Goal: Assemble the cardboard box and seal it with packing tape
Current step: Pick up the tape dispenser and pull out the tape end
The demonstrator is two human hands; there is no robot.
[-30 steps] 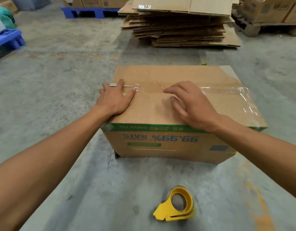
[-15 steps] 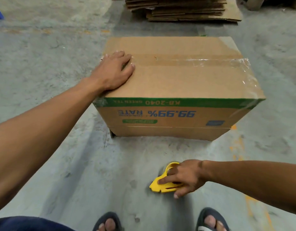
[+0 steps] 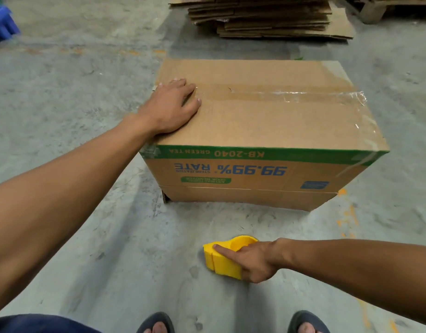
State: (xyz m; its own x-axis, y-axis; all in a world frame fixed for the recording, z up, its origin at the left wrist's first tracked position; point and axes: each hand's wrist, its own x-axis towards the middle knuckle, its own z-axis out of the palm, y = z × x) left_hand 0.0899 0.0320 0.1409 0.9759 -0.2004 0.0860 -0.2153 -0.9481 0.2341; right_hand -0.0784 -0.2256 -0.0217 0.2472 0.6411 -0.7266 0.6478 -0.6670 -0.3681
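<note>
The cardboard box sits on the concrete floor — left hand flat on its taped top, right hand gripping the yellow tape dispenser just in front.

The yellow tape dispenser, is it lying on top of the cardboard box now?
No, the yellow tape dispenser is down on the concrete floor, gripped by the right hand, apart from the cardboard box.

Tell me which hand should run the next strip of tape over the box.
Probably the right hand: it already holds the yellow tape dispenser on the floor, while the left hand lies flat on the box.
</note>
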